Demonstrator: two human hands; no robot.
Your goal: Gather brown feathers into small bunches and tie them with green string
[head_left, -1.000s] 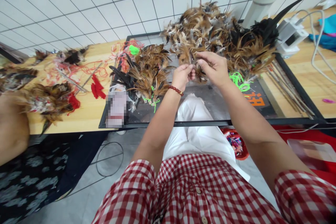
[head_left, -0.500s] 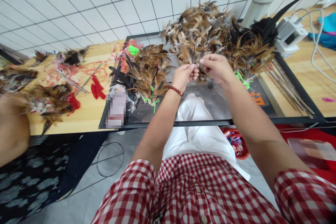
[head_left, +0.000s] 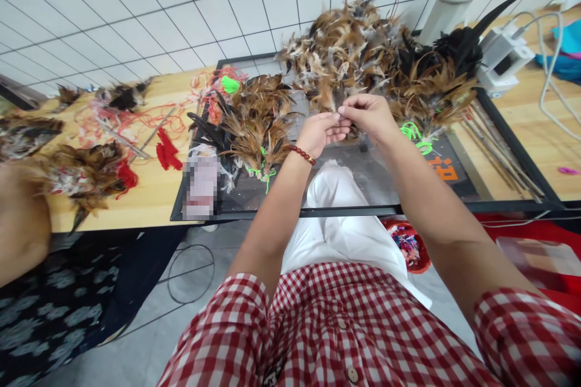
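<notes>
Brown feather pile [head_left: 345, 51] just beyond left hand [head_left: 323, 132], right hand [head_left: 367, 118] touching left.

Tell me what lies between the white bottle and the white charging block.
Black feathers lie between the white bottle and the white charging block, as the head view shows.

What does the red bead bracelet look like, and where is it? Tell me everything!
The bracelet of small, round, dark red beads is worn on the wrist, just behind the left hand. The beads look smooth and a bit shiny, and a gold-coloured one seems to sit among them. They lie side by side in a curved row across the wrist. The skin touches it, and the underside is hidden. Brown feathers lie close by, but I can't tell if any touch it.
</notes>
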